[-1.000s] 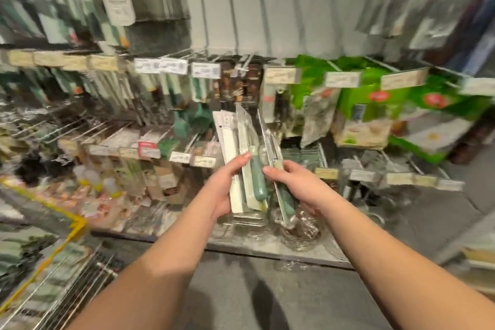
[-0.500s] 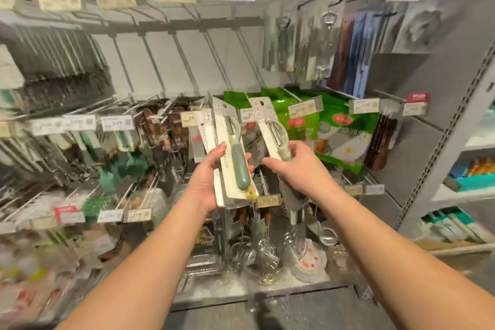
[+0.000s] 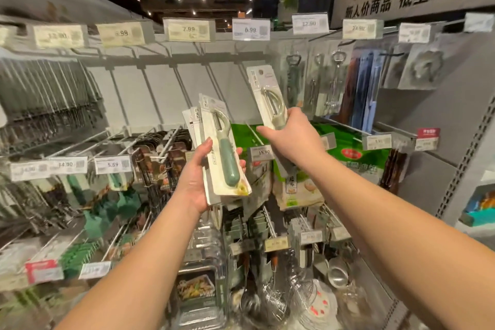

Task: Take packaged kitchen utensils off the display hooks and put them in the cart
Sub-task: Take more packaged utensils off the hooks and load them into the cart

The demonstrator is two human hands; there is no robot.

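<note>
**A:** left hand (image 3: pixel 197 178) is gripping a stack of carded peelers (image 3: pixel 223 153) mid-frame, right hand (image 3: pixel 290 134) is wrapped round a single peeler pack (image 3: pixel 267 94) just right of it. Both got lifted up from low in the frame a second ago.

**B:** yeah, and the view swung up to the empty hooks (image 3: pixel 150 94), upper centre. No cart in shot, so I'd guess nothing's dropped in yet.

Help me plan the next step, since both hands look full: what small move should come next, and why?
Probably lower both hands toward the cart, which is out of view now. The left hand already grips a stack of carded peelers, and the right hand holds another carded peeler clear of the hooks, so neither hand is free to take more.
</note>
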